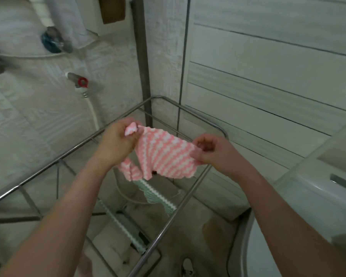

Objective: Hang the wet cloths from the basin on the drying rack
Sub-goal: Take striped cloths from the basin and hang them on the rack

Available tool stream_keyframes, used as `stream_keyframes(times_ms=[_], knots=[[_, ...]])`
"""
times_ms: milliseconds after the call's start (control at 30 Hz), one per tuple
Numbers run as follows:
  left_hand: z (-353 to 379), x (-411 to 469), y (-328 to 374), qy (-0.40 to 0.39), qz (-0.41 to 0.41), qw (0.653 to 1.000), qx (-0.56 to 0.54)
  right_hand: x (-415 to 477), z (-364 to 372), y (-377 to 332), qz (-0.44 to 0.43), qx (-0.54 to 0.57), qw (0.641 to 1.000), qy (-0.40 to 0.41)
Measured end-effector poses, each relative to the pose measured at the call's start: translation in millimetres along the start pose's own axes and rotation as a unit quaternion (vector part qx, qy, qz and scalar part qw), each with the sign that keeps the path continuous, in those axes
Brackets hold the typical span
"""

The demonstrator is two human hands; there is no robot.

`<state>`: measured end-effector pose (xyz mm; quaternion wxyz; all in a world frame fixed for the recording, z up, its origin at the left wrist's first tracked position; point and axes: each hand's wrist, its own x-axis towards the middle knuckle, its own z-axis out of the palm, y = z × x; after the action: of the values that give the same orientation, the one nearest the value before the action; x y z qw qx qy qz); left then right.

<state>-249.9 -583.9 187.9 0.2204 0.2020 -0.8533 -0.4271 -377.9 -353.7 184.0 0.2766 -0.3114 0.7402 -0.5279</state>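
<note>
A pink-and-white zigzag cloth (162,154) is stretched between my two hands above the steel drying rack (54,158). My left hand (118,140) grips its upper left corner, with a bit of cloth poking out of the fist. My right hand (208,150) pinches its right edge. The cloth's lower part hangs loose over the rack's middle. Below it a green-and-white zigzag cloth (158,196) hangs on a lower rail, and another green-striped one (124,226) lies further down. The basin is not in view.
A tap with a red handle (79,81) and a white hose sit on the left wall. A vertical metal pipe (143,62) runs up the corner behind the rack. A white washing machine (312,196) stands at the right. Tiled floor shows below.
</note>
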Motion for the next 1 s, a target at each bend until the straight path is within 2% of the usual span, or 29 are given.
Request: stream_keyframes(times_ms=[133,233,367,433,500,633,867,1000], knots=[[36,13,-37,0.011,-0.025,0.999,0.045,22,-1,30,0.03,-0.091,0.995,-0.003],[42,17,-45,0.001,-0.003,0.995,0.104,28,11,42,0.073,-0.028,0.997,-0.014],[45,32,-52,0.002,-0.03,0.988,0.154,36,13,56,0.129,0.087,0.987,-0.041],[56,44,-60,0.001,-0.023,0.983,0.183,46,7,68,0.134,0.042,0.99,-0.014],[72,57,-67,-0.032,-0.01,0.979,0.202,55,-1,83,0.13,-0.039,0.99,0.036],[111,72,-78,-0.091,-0.044,0.976,0.192,69,-13,109,0.126,-0.168,0.975,0.074],[142,83,-85,-0.069,-0.095,0.972,0.201,86,-12,120,0.113,-0.278,0.948,0.103],[145,86,-88,-0.057,-0.137,0.975,0.167,86,-10,120,0.084,-0.351,0.928,0.089]])
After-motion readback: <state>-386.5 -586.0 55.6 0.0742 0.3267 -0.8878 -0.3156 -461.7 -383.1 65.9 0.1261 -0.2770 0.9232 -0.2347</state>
